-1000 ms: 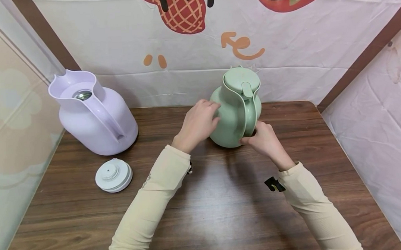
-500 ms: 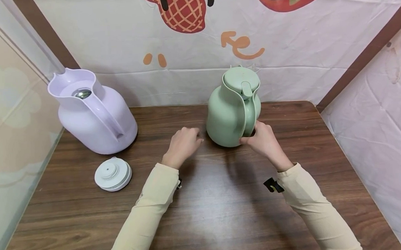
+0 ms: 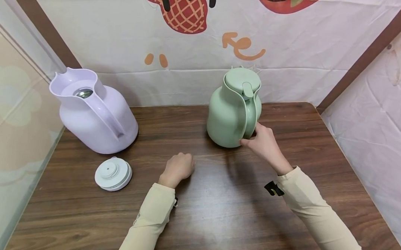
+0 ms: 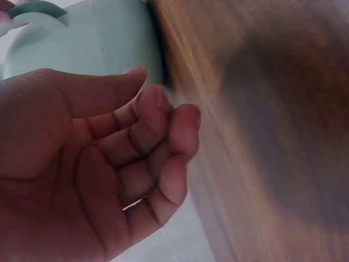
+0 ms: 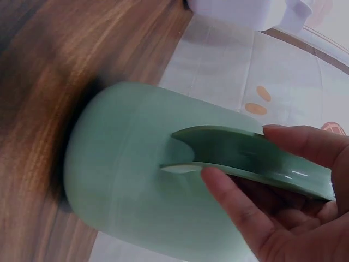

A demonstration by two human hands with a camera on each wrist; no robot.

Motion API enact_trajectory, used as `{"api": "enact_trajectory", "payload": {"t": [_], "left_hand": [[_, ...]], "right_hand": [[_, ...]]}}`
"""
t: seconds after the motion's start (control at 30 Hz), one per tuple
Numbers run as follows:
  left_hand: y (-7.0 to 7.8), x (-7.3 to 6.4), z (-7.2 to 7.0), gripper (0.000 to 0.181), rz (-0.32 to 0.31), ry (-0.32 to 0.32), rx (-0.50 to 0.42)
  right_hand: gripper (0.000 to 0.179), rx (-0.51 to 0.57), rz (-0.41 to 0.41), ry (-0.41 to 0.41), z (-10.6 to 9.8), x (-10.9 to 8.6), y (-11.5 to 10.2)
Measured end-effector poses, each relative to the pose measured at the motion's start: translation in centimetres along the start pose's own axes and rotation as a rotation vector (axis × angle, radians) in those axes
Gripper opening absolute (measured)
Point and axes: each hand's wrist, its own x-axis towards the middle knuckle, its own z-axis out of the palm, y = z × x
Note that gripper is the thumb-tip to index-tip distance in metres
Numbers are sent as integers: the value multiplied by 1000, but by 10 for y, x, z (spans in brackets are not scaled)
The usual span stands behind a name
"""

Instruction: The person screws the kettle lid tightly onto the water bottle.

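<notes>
A green thermos jug point(image 3: 228, 118) with its lid point(image 3: 242, 80) on stands upright at the back of the table. My right hand point(image 3: 264, 144) holds the jug's handle point(image 5: 240, 150); in the right wrist view the thumb and index finger lie on the handle's two edges, and the other fingers are partly hidden behind it. Left of the jug and apart from it is my left hand point(image 3: 178, 170), low over the table. Its fingers point(image 4: 174, 180) hang loosely curled around nothing, palm in sight in the left wrist view.
A lavender thermos jug point(image 3: 100, 116) without a lid stands at the back left, its mouth uncovered. In front of it a round white stopper point(image 3: 112, 175) lies on the brown wooden table point(image 3: 73, 223). A printed cloth wall point(image 3: 116, 39) rises right behind the table.
My left hand has come away from the green jug's side and moved left and toward me, its fingers curling loosely. The right hand keeps its place on the handle, and the jug stays still.
</notes>
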Motion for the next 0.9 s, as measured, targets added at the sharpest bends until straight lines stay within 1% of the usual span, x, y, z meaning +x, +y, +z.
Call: {"api": "enact_trajectory", "payload": {"t": [0.2, 0.37, 0.53, 0.77, 0.9], "left_hand": [[-3, -13, 14, 18, -26, -77, -2], [-5, -20, 22, 20, -39, -104, -8], [-6, -21, 25, 20, -48, -118, -11], [-10, -20, 28, 12, 2, -119, 8], [-10, -20, 28, 15, 25, -115, 3]], "right_hand": [[42, 35, -33, 26, 4, -5, 2], [43, 38, -40, 38, 5, -6, 3], [43, 37, -56, 54, 6, -5, 4], [43, 8, -81, 73, 7, -5, 3], [44, 34, -101, 86, 8, -6, 4]]}}
